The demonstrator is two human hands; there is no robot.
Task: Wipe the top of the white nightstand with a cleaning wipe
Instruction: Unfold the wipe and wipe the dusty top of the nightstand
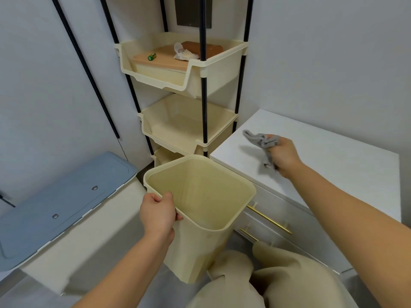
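Observation:
The white nightstand (329, 156) stands at the right, its flat top bare apart from the cloth. My right hand (283, 155) is closed around a crumpled grey cleaning wipe (263, 142), which hangs just above the near left part of the top and casts a shadow there. My left hand (156, 213) grips the near rim of an empty cream plastic bin (206, 210), held in the air left of the nightstand's front corner.
A cream tiered rack (189, 121) on black poles stands behind the bin; its top tray holds a box, a green battery and a crumpled tissue. A blue-lidded container (64, 196) sits at the left. Gold drawer handles (269, 218) run along the nightstand front. My knees are below.

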